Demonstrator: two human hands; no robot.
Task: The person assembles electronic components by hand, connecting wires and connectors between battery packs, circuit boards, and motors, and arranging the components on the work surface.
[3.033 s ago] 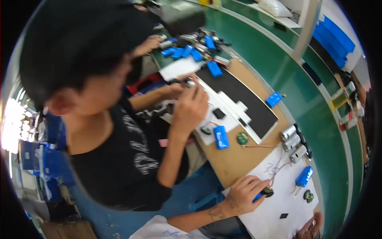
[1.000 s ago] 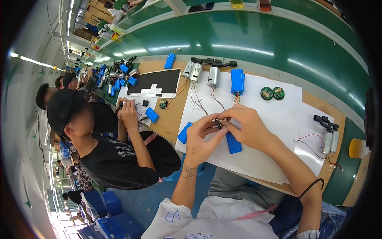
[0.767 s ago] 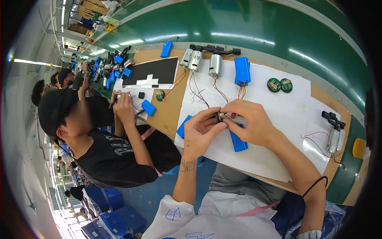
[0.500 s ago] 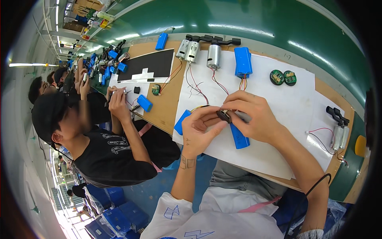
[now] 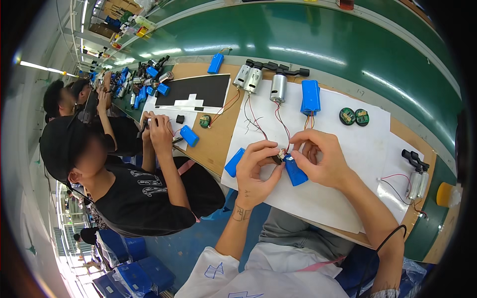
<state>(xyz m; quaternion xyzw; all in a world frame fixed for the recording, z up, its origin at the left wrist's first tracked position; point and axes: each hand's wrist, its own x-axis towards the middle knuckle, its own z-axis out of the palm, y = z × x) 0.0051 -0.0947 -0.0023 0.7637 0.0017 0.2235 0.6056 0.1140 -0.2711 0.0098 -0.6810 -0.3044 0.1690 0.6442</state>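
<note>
Between the thumb and fingers of my left hand (image 5: 256,171) is a small dark round circuit board (image 5: 278,159), partly covered by the fingertips. My right hand (image 5: 320,158) is close beside it, fingers curled in at the board's edge. Whatever its fingertips pinch is too small to make out. Just below the fingertips lies a blue battery pack (image 5: 297,174), its upper end by the board. Thin red and dark wires run down to the hands from a silver motor (image 5: 278,89). Another blue battery pack (image 5: 234,162) lies left of my left hand.
Farther back stand a blue battery pack (image 5: 310,97) and two silver motors (image 5: 248,79) with black fittings. Two round green boards (image 5: 354,116) lie on the white sheet (image 5: 357,174). More motors (image 5: 419,184) lie at right. A co-worker (image 5: 134,184) sits at my left, handling parts.
My fingertips have parted slightly and the board has turned and lowered toward the battery pack. The right hand's fingers are more curled. The whole view has shifted a little.
</note>
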